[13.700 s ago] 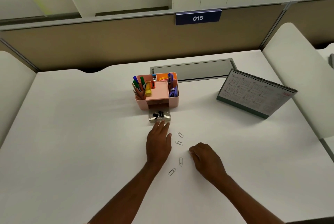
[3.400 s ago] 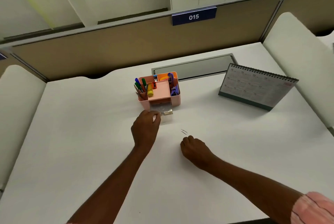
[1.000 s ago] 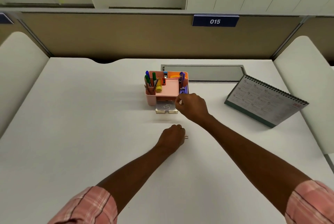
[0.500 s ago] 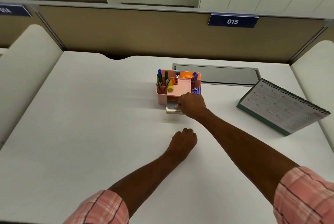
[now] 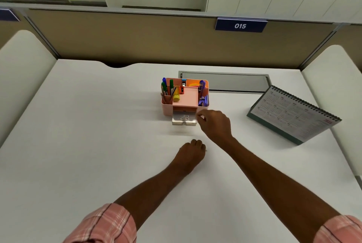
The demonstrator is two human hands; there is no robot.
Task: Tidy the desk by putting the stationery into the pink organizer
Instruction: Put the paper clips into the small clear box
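Note:
The pink organizer (image 5: 166, 110) stands mid-desk with pens (image 5: 167, 88), a yellow marker (image 5: 176, 95) and purple clips (image 5: 203, 100) in its compartments. Its clear drawer (image 5: 183, 123) is pulled out toward me and holds a small heap of paper clips (image 5: 183, 118). My right hand (image 5: 215, 125) hovers just right of the drawer, thumb and fingers pinched together with nothing visible between them. Nearer to me, my left hand (image 5: 191, 153) rests on the white desk (image 5: 98, 135) as a curled fist. The tip of a paper clip (image 5: 206, 150) pokes out at its right side.
A spiral desk calendar (image 5: 293, 113) stands tilted at the right. A grey cable hatch (image 5: 225, 82) lies flush in the desk behind the organizer. A tan partition with a blue "015" label (image 5: 240, 25) closes the far edge. White side panels flank the desk.
My right hand has drawn back from over the drawer to its right side, uncovering the clips inside. My left fist stays curled over the last clip on the desk.

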